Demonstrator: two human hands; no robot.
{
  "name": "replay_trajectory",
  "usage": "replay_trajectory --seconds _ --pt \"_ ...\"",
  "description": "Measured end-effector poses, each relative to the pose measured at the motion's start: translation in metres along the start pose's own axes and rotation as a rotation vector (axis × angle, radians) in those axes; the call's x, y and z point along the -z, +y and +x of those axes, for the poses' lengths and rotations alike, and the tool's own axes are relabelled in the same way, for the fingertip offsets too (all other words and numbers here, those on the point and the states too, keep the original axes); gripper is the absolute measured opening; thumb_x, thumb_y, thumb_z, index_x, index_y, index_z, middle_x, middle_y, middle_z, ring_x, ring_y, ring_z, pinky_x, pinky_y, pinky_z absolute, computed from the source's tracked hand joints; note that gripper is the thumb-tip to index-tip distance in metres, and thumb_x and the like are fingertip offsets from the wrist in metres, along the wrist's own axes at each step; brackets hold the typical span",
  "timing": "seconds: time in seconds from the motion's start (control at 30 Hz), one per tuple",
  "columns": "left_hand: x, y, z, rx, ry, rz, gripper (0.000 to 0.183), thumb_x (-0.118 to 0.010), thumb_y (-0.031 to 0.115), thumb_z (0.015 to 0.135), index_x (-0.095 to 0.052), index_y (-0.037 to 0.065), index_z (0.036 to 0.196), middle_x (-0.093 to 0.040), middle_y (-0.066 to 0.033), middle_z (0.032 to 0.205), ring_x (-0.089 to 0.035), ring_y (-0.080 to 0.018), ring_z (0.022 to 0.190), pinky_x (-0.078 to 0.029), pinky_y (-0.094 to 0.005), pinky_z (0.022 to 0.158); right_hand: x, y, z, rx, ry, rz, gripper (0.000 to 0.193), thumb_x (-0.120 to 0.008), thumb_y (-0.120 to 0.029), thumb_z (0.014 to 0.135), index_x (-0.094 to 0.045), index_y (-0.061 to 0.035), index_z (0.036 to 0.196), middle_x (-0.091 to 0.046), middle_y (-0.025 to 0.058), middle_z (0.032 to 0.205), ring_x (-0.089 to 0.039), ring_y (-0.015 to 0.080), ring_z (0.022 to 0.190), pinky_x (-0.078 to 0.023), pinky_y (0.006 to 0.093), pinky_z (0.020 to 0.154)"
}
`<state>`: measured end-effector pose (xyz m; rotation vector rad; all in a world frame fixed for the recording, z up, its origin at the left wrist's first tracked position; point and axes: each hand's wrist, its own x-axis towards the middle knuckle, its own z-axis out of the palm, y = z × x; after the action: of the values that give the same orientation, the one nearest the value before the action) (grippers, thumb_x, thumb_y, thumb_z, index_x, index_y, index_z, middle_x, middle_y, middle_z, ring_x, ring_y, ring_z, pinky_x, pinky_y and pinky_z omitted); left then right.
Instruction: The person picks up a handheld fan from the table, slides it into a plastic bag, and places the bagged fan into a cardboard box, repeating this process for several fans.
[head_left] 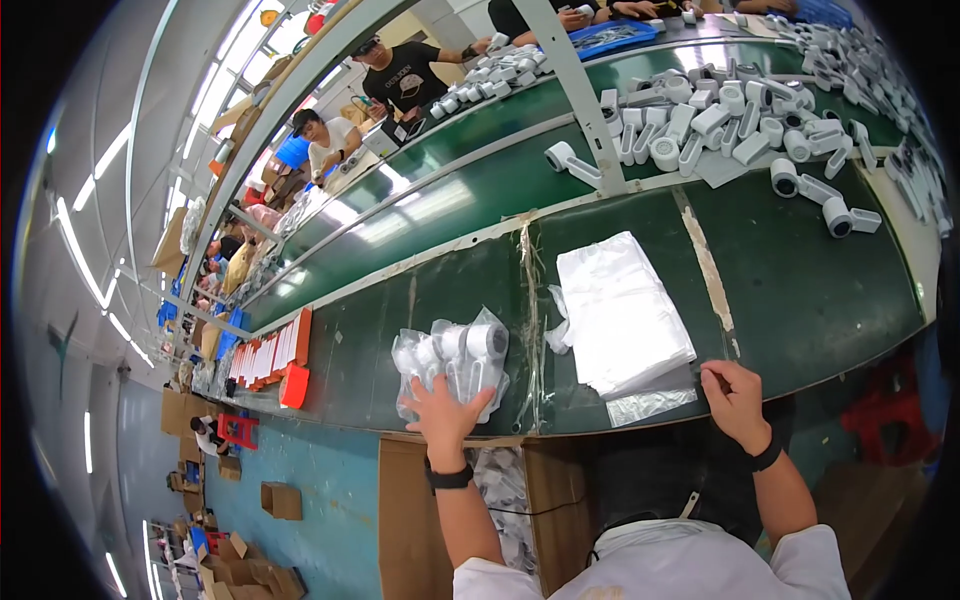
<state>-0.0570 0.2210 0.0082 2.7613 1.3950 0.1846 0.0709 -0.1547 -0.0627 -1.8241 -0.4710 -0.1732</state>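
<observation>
On my feed, a red-orange box (293, 386) at left of frame, my left hand (443, 408) spread open on a clear bag of white devices (453, 350) near centre, white plastic stack (620, 310) right of centre on the green surface (820, 290), my right hand (738, 398) curled just beside it, whether gripping I cannot tell, heaped devices (715, 118) upper right.

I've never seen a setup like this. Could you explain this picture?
This comes from a wide fisheye camera worn on the head, looking down and bending straight edges. There is no machine: the bare left hand and right hand are the wearer's own. On the dark green work surface lies a clear plastic bag of white rounded devices, with the left hand spread over its near edge. Right of it lies a stack of flat white plastic bags; the right hand, fingers curled, is beside its near right corner. Neither visibly holds anything. Beyond lies a heap of white devices.
</observation>
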Motion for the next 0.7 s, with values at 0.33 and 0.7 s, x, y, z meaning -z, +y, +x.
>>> replay_trajectory --seconds 0.33,0.7 --pt "-0.035 -0.024 0.028 0.003 -0.081 -0.087 0.083 -0.072 0.056 0.064 -0.055 0.006 0.128 -0.039 -0.0196 0.139 -0.042 -0.0515 0.118 -0.042 -0.0618 0.091 0.002 -0.002 -0.001 0.075 0.003 -0.024 0.008 -0.065 -0.002 0.084 -0.067 0.0023 0.091 -0.061 0.0093 0.07 -0.051 0.0133 0.051 -0.039 0.0257 0.049" --pt "-0.024 0.0 0.026 0.109 -0.015 0.001 0.081 -0.071 0.058 0.063 -0.061 0.001 0.12 -0.047 -0.0197 0.13 -0.047 -0.0442 0.115 -0.039 -0.0512 0.099 0.0 -0.001 -0.002 0.073 -0.038 -0.05 0.008 -0.063 -0.001 0.086 -0.065 0.0028 0.092 -0.056 0.0056 0.067 -0.047 0.0093 0.055 -0.037 0.0244 0.051"
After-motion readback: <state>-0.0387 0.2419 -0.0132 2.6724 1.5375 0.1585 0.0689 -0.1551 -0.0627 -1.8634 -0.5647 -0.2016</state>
